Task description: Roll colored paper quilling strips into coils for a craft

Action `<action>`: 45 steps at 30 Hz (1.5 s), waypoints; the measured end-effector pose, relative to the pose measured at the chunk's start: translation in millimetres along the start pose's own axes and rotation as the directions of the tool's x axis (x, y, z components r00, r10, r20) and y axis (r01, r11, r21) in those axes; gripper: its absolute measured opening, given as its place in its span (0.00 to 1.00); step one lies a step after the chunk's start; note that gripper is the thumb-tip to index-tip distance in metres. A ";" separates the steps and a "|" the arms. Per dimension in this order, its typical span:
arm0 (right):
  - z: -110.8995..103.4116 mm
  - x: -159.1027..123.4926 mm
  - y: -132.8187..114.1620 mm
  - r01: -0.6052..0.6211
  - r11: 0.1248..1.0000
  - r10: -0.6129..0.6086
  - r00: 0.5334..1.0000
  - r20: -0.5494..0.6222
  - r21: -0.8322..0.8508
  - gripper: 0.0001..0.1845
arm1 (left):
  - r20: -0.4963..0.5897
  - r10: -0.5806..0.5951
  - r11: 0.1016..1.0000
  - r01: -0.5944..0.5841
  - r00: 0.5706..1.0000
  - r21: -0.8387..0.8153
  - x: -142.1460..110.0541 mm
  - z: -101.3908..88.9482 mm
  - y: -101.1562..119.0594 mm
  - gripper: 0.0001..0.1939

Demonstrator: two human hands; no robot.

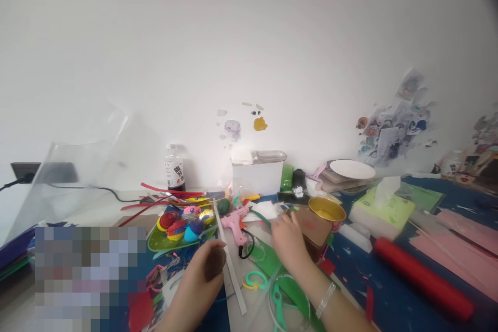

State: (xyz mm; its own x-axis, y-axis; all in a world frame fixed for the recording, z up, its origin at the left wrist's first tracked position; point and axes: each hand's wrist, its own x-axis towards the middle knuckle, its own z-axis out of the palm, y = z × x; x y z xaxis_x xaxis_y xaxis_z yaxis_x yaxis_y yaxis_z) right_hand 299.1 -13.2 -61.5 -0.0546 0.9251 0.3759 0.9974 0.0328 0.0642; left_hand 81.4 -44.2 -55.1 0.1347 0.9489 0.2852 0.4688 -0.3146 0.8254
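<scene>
My left hand [203, 276] is curled round a dark brown round thing [215, 264], whose kind I cannot make out. My right hand [288, 238] reaches farther forward, fingers bent and closed beside a brown box [313, 225]. A thin green strip [260, 215] runs up to its fingertips; what they hold, if anything, is hidden. Between the hands lies a pink hot glue gun [234, 225] with a black cord. Left of it, a green tray [155, 241] bears several colourful crocheted balls [176, 229]. Green-handled scissors [277, 298] rest below the right forearm.
A gold bowl [327, 209] stands on the brown box. Farther right are a tissue pack [383, 210] and a red roll [422, 277]. A bottle [175, 168] and a white box [257, 177] stand by the wall. A white strip [232, 270] crosses the table.
</scene>
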 end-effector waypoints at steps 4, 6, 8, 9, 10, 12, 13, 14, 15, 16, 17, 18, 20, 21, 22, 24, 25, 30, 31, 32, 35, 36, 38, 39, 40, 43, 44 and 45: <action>-21.6 -8.0 -16.6 0.052 0.975 -0.027 0.993 -0.118 0.214 0.14 | 0.030 0.011 1.000 -0.011 1.000 -0.008 -1.4 2.4 0.4 0.21; -30.3 -13.8 -28.3 0.110 0.909 -0.069 0.991 -0.117 0.402 0.16 | 0.034 0.037 0.999 -0.036 0.999 -0.032 -1.7 3.4 1.1 0.20; -33.5 -19.4 -39.7 0.167 0.794 -0.147 0.986 -0.081 0.584 0.18 | 0.034 0.068 0.997 -0.066 0.997 -0.045 -1.7 4.1 1.7 0.20; -32.8 -21.7 -44.7 0.167 0.739 -0.170 0.984 -0.059 0.652 0.17 | 0.038 0.080 0.996 -0.078 0.996 -0.046 -1.7 4.5 1.7 0.20; -31.0 -23.6 -48.8 0.155 0.692 -0.192 0.981 -0.028 0.705 0.16 | 0.040 0.092 0.995 -0.090 0.995 -0.047 -1.6 4.9 1.4 0.19; -26.3 -26.0 -54.3 0.094 0.603 -0.219 0.974 0.051 0.792 0.13 | 0.037 0.114 0.992 -0.112 0.993 -0.051 -1.4 5.8 0.1 0.18; -24.6 -26.6 -55.7 0.057 0.550 -0.235 0.968 0.089 0.833 0.12 | 0.037 0.122 0.991 -0.120 0.992 -0.056 -1.3 6.4 -0.7 0.18; -23.7 -26.9 -56.3 0.023 0.489 -0.253 0.960 0.117 0.872 0.12 | 0.038 0.127 0.990 -0.124 0.991 -0.065 -1.2 6.9 -1.6 0.17; -23.8 -27.0 -56.3 -0.004 0.428 -0.271 0.953 0.133 0.904 0.12 | 0.042 0.126 0.990 -0.122 0.991 -0.076 -1.2 7.5 -2.4 0.16; -24.8 -27.0 -56.0 -0.024 0.378 -0.282 0.949 0.140 0.925 0.12 | 0.051 0.124 0.989 -0.119 0.991 -0.087 -1.2 8.1 -3.0 0.15; -26.4 -27.0 -55.6 -0.034 0.349 -0.283 0.949 0.140 0.937 0.12 | 0.063 0.121 0.988 -0.114 0.991 -0.101 -1.4 8.6 -3.6 0.15; -28.1 -27.0 -55.4 -0.036 0.339 -0.276 0.951 0.136 0.940 0.11 | 0.079 0.120 0.987 -0.110 0.990 -0.117 -1.7 9.2 -4.0 0.15; -30.8 -27.3 -55.6 -0.035 0.355 -0.251 0.959 0.132 0.934 0.08 | 0.126 0.128 0.982 -0.108 0.984 -0.157 -2.4 10.2 -4.7 0.15; -31.5 -27.4 -56.0 -0.035 0.364 -0.242 0.961 0.131 0.931 0.06 | 0.155 0.134 0.978 -0.105 0.979 -0.182 -2.8 10.6 -4.9 0.16; -31.7 -27.5 -56.6 -0.036 0.368 -0.238 0.962 0.131 0.929 0.06 | 0.180 0.138 0.973 -0.099 0.974 -0.208 -3.1 10.9 -4.9 0.16; -31.5 -27.3 -57.7 -0.043 0.367 -0.229 0.964 0.135 0.929 0.05 | 0.209 0.133 0.963 -0.076 0.969 -0.260 -3.2 11.2 -4.4 0.17; -31.4 -27.1 -58.0 -0.051 0.366 -0.219 0.966 0.139 0.929 0.04 | 0.209 0.118 0.957 -0.055 0.971 -0.284 -3.0 11.2 -3.9 0.18; -31.5 -24.9 -57.2 -0.093 0.281 -0.188 0.971 0.149 0.955 0.06 | 0.222 -0.030 0.890 0.127 0.975 -0.438 1.6 10.4 -3.7 0.25; -31.0 -24.4 -56.8 -0.101 0.258 -0.182 0.972 0.151 0.961 0.06 | 0.233 -0.040 0.873 0.147 0.972 -0.466 2.9 10.5 -4.7 0.25; -30.2 -23.9 -56.4 -0.112 0.238 -0.174 0.972 0.156 0.965 0.07 | 0.242 -0.040 0.859 0.157 0.969 -0.488 4.3 10.9 -6.0 0.25; -27.1 -23.1 -55.6 -0.156 0.169 -0.174 0.967 0.185 0.973 0.08 | 0.246 -0.011 0.839 0.142 0.969 -0.524 7.7 12.6 -11.1 0.24; -26.4 -23.0 -55.3 -0.173 0.140 -0.187 0.962 0.198 0.975 0.09 | 0.247 -0.001 0.838 0.136 0.969 -0.529 8.4 13.3 -12.8 0.25; -26.1 -23.1 -54.8 -0.198 0.097 -0.214 0.953 0.214 0.975 0.11 | 0.249 0.013 0.840 0.125 0.968 -0.528 9.1 14.4 -15.3 0.26; -26.6 -23.2 -54.7 -0.202 0.090 -0.223 0.950 0.218 0.975 0.12 | 0.252 0.018 0.842 0.121 0.968 -0.525 9.2 14.7 -16.1 0.26; -27.4 -23.4 -54.6 -0.202 0.091 -0.228 0.949 0.218 0.975 0.13 | 0.256 0.022 0.843 0.120 0.967 -0.525 9.2 15.0 -16.5 0.26; -29.8 -23.7 -54.8 -0.186 0.122 -0.222 0.952 0.209 0.975 0.13 | 0.265 0.030 0.826 0.125 0.964 -0.549 8.9 14.9 -16.0 0.27; -30.1 -23.8 -55.0 -0.181 0.132 -0.219 0.954 0.207 0.975 0.13 | 0.269 0.029 0.817 0.132 0.963 -0.561 8.9 14.7 -15.5 0.27; -29.8 -23.9 -55.2 -0.176 0.140 -0.215 0.955 0.203 0.974 0.13 | 0.272 0.027 0.808 0.139 0.962 -0.573 9.0 14.5 -15.0 0.27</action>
State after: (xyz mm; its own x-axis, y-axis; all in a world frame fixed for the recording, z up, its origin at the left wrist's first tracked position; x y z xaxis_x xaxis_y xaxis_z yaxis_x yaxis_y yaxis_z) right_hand 244.0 -48.4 -46.5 -0.2568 0.9536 0.1573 0.1955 0.2106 -0.9578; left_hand 88.2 -30.6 -72.0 0.3794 0.9105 0.1646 -0.1032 -0.1352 0.9854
